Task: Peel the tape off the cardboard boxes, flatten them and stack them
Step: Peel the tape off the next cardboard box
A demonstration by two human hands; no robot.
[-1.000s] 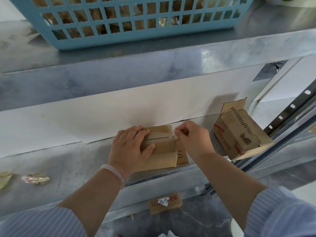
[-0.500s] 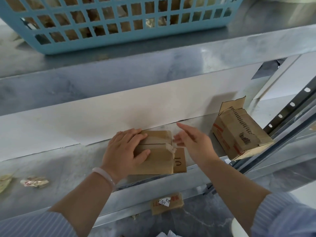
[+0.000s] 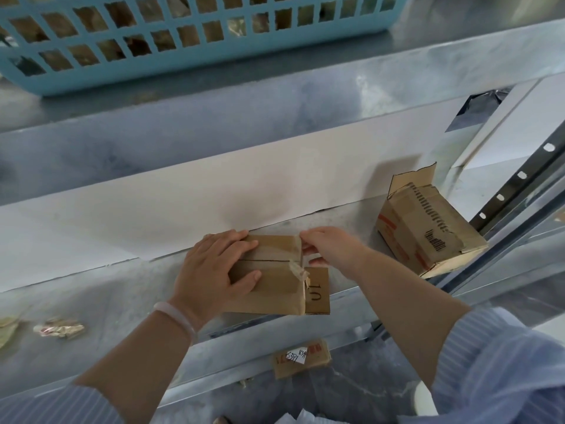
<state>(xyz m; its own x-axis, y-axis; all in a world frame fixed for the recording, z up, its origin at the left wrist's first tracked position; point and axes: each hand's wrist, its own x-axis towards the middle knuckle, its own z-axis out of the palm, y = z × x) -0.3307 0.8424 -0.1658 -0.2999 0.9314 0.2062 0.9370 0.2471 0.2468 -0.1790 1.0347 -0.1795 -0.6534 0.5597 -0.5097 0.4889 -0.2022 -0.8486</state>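
Far left on steel shelf [image 3: 122, 301], crumpled tape scrap [image 3: 59, 327]. Mid-shelf, left hand [image 3: 214, 272] flat, pressing down taped box [image 3: 275, 286]; loose tape strip [image 3: 298, 270] curling at right end; right hand [image 3: 333, 247] pinching that end. Likely mid-peel; next, steady pull along seam. Further right, second box [image 3: 428, 228].

Flap [image 3: 318, 290] reads "10"; label [image 3: 296, 356] on floor box [image 3: 319, 362] perhaps "5391"

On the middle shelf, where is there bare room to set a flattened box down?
Widest bare patch: shelf between the crumpled tape and the left hand. Crowded to the right: the taped box, the right hand and the open box leave only a narrow strip.
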